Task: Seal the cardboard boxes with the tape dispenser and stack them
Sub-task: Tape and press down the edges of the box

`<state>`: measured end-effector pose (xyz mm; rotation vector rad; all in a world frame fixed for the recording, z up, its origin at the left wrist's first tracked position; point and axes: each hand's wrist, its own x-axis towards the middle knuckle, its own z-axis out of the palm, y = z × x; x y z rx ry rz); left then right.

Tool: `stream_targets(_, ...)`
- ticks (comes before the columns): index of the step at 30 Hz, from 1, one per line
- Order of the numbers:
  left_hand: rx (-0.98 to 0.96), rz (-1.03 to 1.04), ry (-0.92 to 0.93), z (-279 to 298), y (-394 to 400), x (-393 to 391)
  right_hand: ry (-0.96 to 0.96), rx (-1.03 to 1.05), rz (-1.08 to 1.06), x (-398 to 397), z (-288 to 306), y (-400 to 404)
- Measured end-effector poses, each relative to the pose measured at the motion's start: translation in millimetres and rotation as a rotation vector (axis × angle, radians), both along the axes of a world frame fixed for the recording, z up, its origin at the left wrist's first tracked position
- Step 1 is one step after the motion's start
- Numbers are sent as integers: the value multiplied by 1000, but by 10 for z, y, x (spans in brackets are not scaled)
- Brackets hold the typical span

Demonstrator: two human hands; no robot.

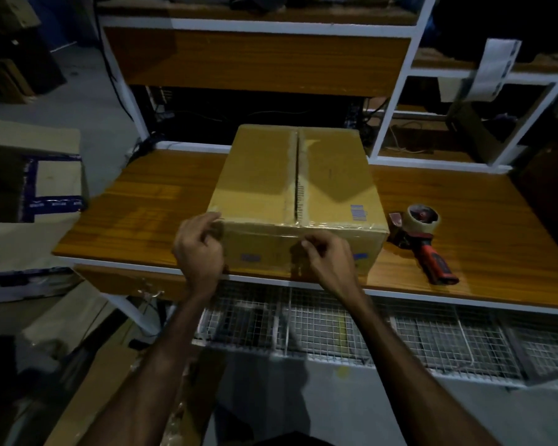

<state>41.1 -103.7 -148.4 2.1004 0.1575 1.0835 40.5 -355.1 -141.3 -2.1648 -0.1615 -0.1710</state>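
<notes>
Head view: closed cardboard box [295,188], both hands' curled fingers [207,220] pressing its taped near edge.

One cardboard box [295,185], one tape dispenser [424,235], two hands.

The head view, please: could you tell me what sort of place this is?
Probably a warehouse packing station: a cardboard box on a wooden workbench, a tape dispenser beside it, more boxes at left.
</notes>
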Motion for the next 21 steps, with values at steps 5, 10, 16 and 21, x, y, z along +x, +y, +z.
stream_targets(5,-17,-48,173,-151,641,137,-219,-110,106,316,319,579)
stream_targets(10,25,-332,223,-245,771,220,-224,-336,170,695,476,881)
stream_targets(16,54,-455,179,-310,832,304,-144,-469,246,813,419,998)
stream_targets(21,261,-545,48,-327,968,436,-166,-403,205,790,319,989)
